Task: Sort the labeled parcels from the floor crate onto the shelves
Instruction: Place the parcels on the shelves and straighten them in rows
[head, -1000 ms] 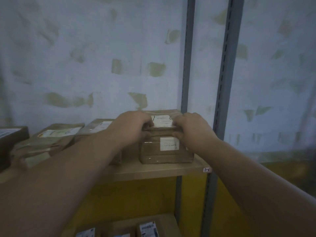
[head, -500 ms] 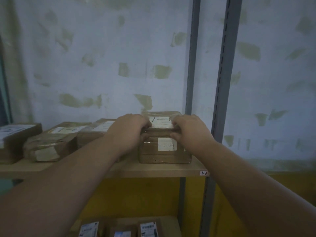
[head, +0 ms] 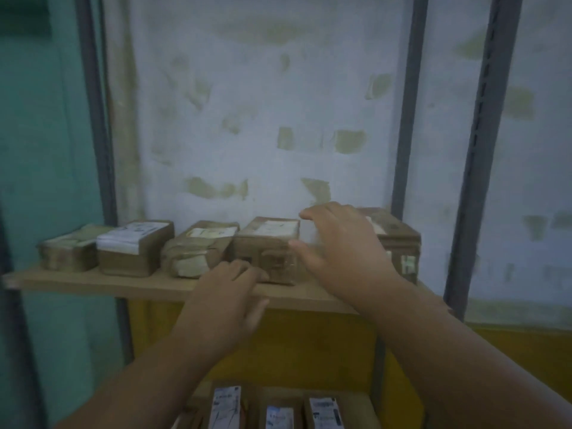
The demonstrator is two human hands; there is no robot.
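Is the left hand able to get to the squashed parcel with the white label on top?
Probably yes. The left hand is open at the shelf edge, just right of the squashed parcel, with nothing between them.

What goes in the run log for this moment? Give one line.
phase: parcel shelved | left hand: open, at shelf edge | right hand: open, beside rightmost parcel | row: five parcels

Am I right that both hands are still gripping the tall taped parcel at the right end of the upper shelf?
Not quite. The head view shows both hands open and off it: the left hand is at the shelf edge, the right hand is spread in front of the tall taped parcel, which does stand at the right end.
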